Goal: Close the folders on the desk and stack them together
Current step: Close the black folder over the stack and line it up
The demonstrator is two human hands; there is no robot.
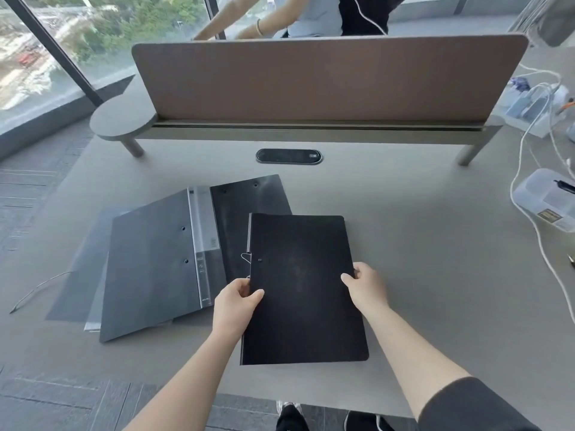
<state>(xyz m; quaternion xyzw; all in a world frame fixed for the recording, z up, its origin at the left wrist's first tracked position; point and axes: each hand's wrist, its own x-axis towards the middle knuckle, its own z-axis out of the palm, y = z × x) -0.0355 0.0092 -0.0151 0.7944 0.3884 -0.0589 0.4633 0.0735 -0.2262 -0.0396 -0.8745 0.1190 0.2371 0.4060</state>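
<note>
A closed black folder (303,287) lies near the front edge of the grey desk (435,275). My left hand (236,309) pinches its left spine edge, and my right hand (365,286) grips its right edge. To its left a second folder (158,262) lies open and flat, with a grey inside cover, a pale spine strip and a black right cover (249,199) partly under the closed folder. A translucent grey sheet (81,275) sticks out from beneath the open folder on its left.
A brown divider panel (326,79) on a raised shelf runs along the back of the desk, with an oval cable port (289,156) in front. White cables (529,194) and clear plastic boxes (547,200) crowd the right side. Another person sits beyond the divider.
</note>
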